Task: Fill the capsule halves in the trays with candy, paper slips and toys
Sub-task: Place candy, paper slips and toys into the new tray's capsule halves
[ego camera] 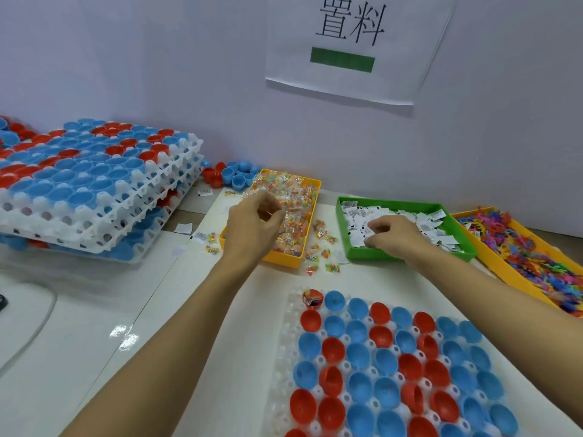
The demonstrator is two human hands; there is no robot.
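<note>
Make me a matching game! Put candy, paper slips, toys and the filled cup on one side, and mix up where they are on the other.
Things:
1. candy
2. paper slips
3. toys
4. filled cup

Places:
A. green bin
B. far corner of the near tray
C. yellow bin by the left hand
D. yellow bin on the far right

Pairs: 1-C, 2-A, 3-D, 4-B

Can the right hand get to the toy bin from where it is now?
Probably yes: the right hand is over the green slip tray, the toy bin lies just beside it, uncovered, with nothing between.
</note>
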